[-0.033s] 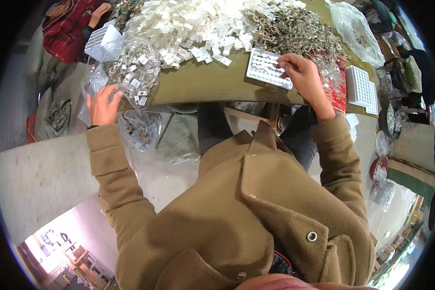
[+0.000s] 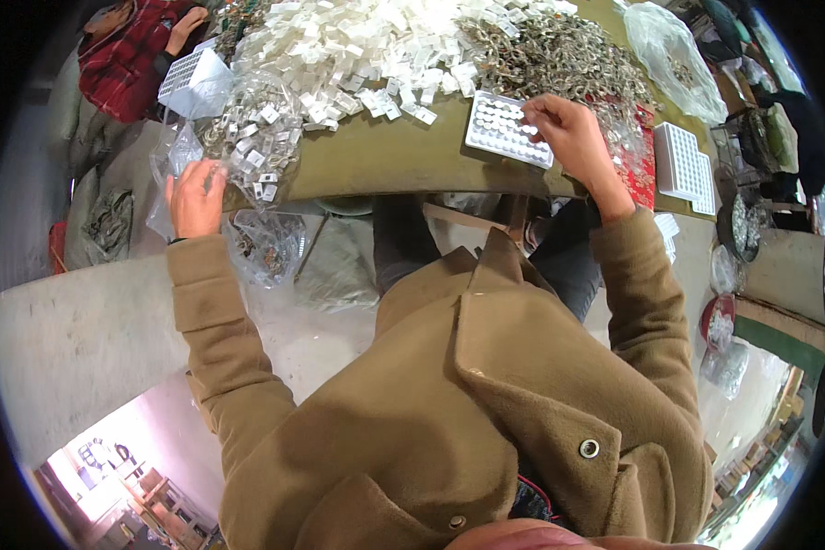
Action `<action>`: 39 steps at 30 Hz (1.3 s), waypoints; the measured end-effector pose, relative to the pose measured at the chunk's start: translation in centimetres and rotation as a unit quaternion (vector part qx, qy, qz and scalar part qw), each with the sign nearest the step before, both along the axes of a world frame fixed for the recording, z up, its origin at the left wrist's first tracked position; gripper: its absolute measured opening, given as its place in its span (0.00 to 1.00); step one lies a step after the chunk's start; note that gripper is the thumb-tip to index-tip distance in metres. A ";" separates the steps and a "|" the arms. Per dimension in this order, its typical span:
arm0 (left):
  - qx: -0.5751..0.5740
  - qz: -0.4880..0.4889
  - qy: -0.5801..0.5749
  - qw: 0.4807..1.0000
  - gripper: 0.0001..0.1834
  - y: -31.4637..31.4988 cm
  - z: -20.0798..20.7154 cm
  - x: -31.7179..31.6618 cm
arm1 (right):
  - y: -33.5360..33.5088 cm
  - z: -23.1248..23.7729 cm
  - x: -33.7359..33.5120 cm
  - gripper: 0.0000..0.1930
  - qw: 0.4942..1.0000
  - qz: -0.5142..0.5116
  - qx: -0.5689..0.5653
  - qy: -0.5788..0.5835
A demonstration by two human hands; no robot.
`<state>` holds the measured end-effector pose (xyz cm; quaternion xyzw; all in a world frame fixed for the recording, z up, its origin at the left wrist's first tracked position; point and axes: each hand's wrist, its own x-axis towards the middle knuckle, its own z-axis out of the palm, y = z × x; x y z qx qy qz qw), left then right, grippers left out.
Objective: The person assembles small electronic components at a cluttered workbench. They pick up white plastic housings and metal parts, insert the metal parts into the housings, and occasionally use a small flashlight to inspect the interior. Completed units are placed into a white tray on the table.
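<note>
My left hand [image 2: 195, 200] is at the table's left front edge, beside a clear plastic bag [image 2: 181, 156]. Its fingers are drawn together, with a pale, unclear bit at their tips. Small white pieces with dark marks [image 2: 255, 160] lie in a heap just right of it. Over the right end of a white tray [image 2: 513, 154] with rows of round white spots hovers my right hand [image 2: 568, 136]. Its fingers curl into a pinch, and what they hold, if anything, is too small to name.
A big heap of small white tags [image 2: 357, 50] covers the far table, beside a pile of metallic pieces [image 2: 559, 55]. White trays [image 2: 678, 160] stand on the right, below a clear bag [image 2: 674, 60]. At far left a person in a red plaid sleeve [image 2: 133, 60] sits near a white block [image 2: 195, 82].
The fingers and thumb of my left hand have come closer together. My right hand has shifted very slightly over the tray, still curled.
</note>
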<state>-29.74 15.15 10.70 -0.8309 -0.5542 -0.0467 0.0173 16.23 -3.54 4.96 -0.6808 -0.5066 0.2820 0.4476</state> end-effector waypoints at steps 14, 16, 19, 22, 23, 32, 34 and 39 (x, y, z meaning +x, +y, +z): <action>0.094 -0.203 -0.067 0.972 0.22 -1.1 -1.8 3.6 | 10.8 -1.6 -0.4 0.13 0.877 0.034 -0.062 -0.475; 0.040 -0.138 -0.056 0.988 0.20 -1.4 -2.5 3.2 | 11.1 -1.9 -0.3 0.12 0.862 0.021 -0.070 -0.502; 0.052 -0.170 -0.034 0.984 0.15 -0.3 -2.6 2.4 | 11.3 -2.0 0.2 0.09 0.883 0.002 -0.042 -0.468; 0.131 -0.203 -0.029 0.970 0.11 2.3 -1.0 1.5 | 11.4 -1.7 1.1 0.09 0.919 -0.041 -0.026 -0.390; 0.130 -0.203 -0.026 0.970 0.12 3.3 -0.1 1.2 | 11.5 -1.5 1.4 0.09 0.926 -0.045 -0.023 -0.375; 0.086 -0.299 -0.017 0.950 0.14 2.4 -0.7 1.9 | 11.2 -0.9 2.7 0.13 0.995 -0.057 0.001 -0.078; 0.058 -0.277 0.000 0.959 0.13 0.3 -1.6 1.8 | 11.5 -0.6 2.6 0.13 0.994 -0.083 0.029 0.065; -0.008 -0.192 -0.025 0.981 0.14 -2.0 -1.2 2.3 | 12.1 0.5 3.0 0.15 0.992 -0.094 0.037 0.080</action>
